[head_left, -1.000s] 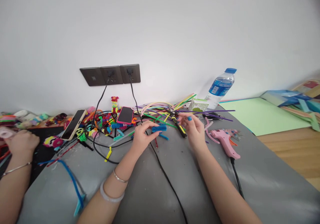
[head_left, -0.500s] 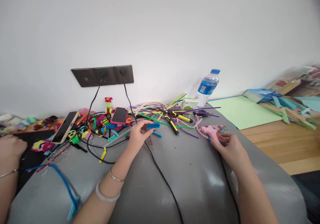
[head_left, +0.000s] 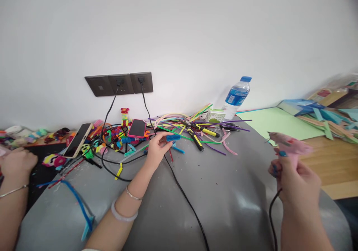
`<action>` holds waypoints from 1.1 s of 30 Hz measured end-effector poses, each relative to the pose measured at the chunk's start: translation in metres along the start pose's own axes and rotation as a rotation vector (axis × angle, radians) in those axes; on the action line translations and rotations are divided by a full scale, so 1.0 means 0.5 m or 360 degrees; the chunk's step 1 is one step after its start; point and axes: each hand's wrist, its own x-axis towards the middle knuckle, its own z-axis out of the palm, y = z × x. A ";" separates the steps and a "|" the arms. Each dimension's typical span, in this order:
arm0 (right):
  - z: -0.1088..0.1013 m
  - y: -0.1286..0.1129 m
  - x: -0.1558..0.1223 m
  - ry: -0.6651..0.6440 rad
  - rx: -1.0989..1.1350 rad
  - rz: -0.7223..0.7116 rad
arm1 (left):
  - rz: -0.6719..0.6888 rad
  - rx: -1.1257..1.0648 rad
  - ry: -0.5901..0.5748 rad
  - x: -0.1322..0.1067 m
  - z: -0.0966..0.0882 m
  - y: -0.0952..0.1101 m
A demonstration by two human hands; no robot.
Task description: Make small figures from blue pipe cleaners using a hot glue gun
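My left hand [head_left: 159,147] is closed in a pinch on a short blue pipe cleaner piece [head_left: 173,137], above the middle of the table. Wrapped round the handle of a pink hot glue gun [head_left: 289,143], my right hand [head_left: 298,182] keeps it raised at the right, its nozzle toward the left. A black cord [head_left: 272,215] hangs from the gun's handle. Beyond my left hand lie loose pipe cleaners [head_left: 179,126] and yellow-and-black pliers [head_left: 195,137]. A bent blue pipe cleaner [head_left: 77,198] lies at the left front.
Another person's hand [head_left: 18,165] is at the far left. Two phones [head_left: 137,128] lie among colourful pipe cleaner figures [head_left: 112,139]. A water bottle [head_left: 236,98] and a small box [head_left: 214,115] stand near the wall. Black cables [head_left: 179,191] cross the table from the sockets [head_left: 119,84].
My right hand has lifted the glue gun off the table and brought it right and nearer, its nozzle now turned left. My left hand still pinches the blue piece, now slightly tilted.
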 end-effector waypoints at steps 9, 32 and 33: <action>0.107 -0.075 -0.103 -0.0980 0.0367 0.0393 | -0.0028 -0.0036 -0.0047 -0.003 0.004 0.003; 0.193 -0.085 -0.204 -0.1426 0.0187 0.0224 | 0.0057 0.0060 -0.0178 -0.005 0.007 0.015; 0.193 -0.082 -0.204 -0.1421 0.0182 0.0215 | 0.0058 0.0064 -0.0170 -0.005 0.007 0.015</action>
